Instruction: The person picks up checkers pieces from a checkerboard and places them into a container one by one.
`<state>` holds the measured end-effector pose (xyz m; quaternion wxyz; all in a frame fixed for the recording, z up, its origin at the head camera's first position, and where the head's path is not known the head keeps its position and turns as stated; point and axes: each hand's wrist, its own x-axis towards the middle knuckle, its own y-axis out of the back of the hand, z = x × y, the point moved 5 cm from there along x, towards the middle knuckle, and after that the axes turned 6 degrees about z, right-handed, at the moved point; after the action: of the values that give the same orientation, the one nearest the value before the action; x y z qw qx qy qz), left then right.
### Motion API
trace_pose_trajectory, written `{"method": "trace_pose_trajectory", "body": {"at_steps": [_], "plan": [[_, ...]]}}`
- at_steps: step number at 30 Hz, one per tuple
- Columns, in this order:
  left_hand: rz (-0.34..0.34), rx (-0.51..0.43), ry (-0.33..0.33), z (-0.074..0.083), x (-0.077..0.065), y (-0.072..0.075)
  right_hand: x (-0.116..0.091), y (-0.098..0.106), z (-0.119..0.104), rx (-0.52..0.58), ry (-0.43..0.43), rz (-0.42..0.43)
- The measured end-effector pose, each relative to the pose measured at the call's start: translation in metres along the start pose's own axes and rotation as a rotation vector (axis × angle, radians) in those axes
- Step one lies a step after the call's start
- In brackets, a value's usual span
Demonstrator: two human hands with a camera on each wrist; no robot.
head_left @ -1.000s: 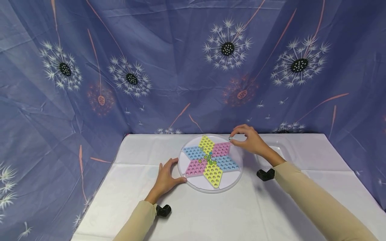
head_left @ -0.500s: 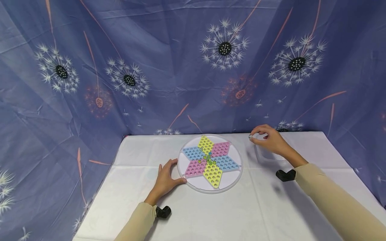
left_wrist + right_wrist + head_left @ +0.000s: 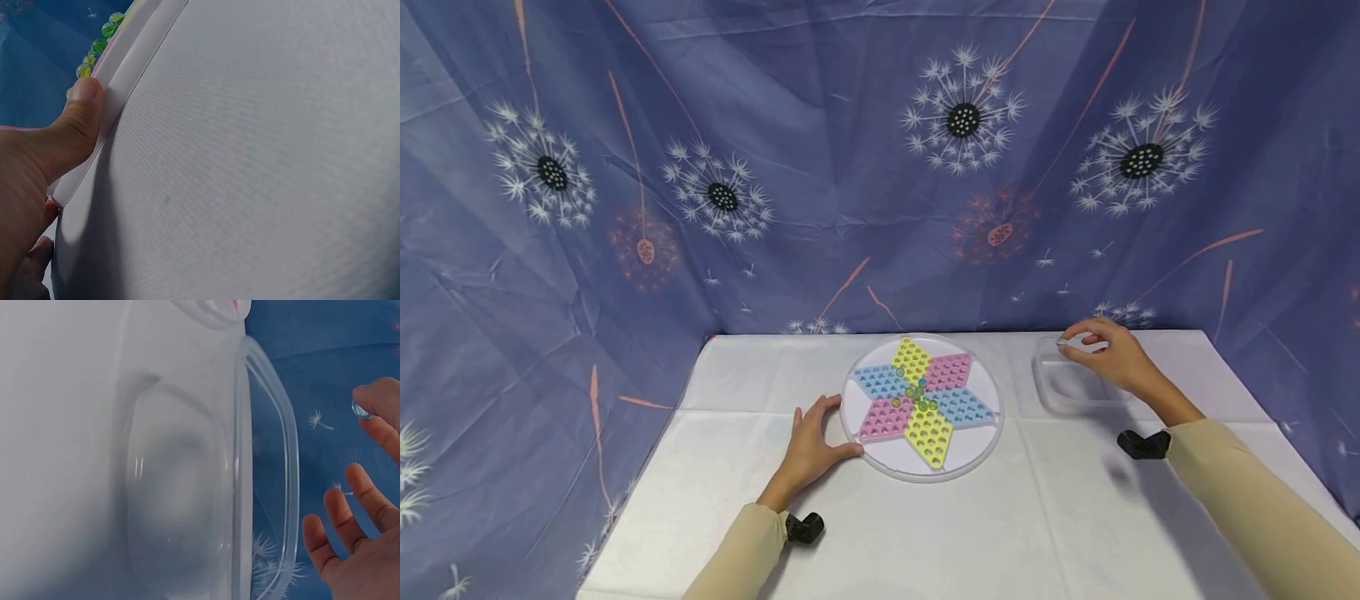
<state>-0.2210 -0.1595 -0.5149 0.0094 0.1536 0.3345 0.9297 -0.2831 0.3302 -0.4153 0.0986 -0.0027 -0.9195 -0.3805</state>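
In the head view my left hand [image 3: 808, 454] rests at the left rim of a round white Chinese checkers board [image 3: 880, 460], thumb and fingers spread along its edge. The left wrist view has the thumb against the board's side wall. Several green and yellowish glass marbles [image 3: 918, 392] sit in holes around the middle of the star. My right hand [image 3: 1108, 354] pinches a clear bluish marble [image 3: 360, 411] between thumb and index finger, above a clear plastic container [image 3: 1049, 405]. In the right wrist view the other fingers are held apart from the marble.
A white cloth [image 3: 940, 542] covers the table. Blue fabric with dandelion prints [image 3: 827, 167] hangs right behind the table's back edge and along the left side. The container stands to the right of the board, near the back edge.
My right hand has moved right with the marble, from the board's upper right edge to over the clear container. The left hand and board have stayed in place.
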Motion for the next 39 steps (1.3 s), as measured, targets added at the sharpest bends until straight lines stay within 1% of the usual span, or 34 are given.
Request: {"method": "trace_pose_trajectory", "body": {"at_steps": [6, 13, 17, 23, 27, 34, 39], "plan": [[0.0, 0.007, -0.006, -0.001, 0.001, 0.0, -0.002, 0.0, 0.008, 0.011, -0.014, 0.005], [-0.006, 0.006, 0.014, -0.003, 0.001, 0.0, 0.0, -0.006, 0.014, 0.017, -0.047, -0.016], [-0.008, 0.009, 0.017, -0.003, 0.001, 0.0, 0.002, -0.011, 0.018, -0.008, -0.058, -0.041], [-0.004, 0.005, 0.011, -0.002, 0.002, 0.001, 0.004, -0.02, 0.024, -0.013, -0.075, -0.1], [-0.008, 0.007, 0.009, -0.001, 0.001, 0.001, 0.003, -0.024, 0.028, -0.039, -0.087, -0.119], [-0.011, -0.001, 0.015, 0.0, 0.001, 0.001, 0.001, -0.028, 0.029, -0.036, -0.086, -0.142], [-0.012, -0.005, 0.027, 0.0, 0.002, 0.001, 0.001, -0.029, 0.031, -0.033, -0.078, -0.136]]}}
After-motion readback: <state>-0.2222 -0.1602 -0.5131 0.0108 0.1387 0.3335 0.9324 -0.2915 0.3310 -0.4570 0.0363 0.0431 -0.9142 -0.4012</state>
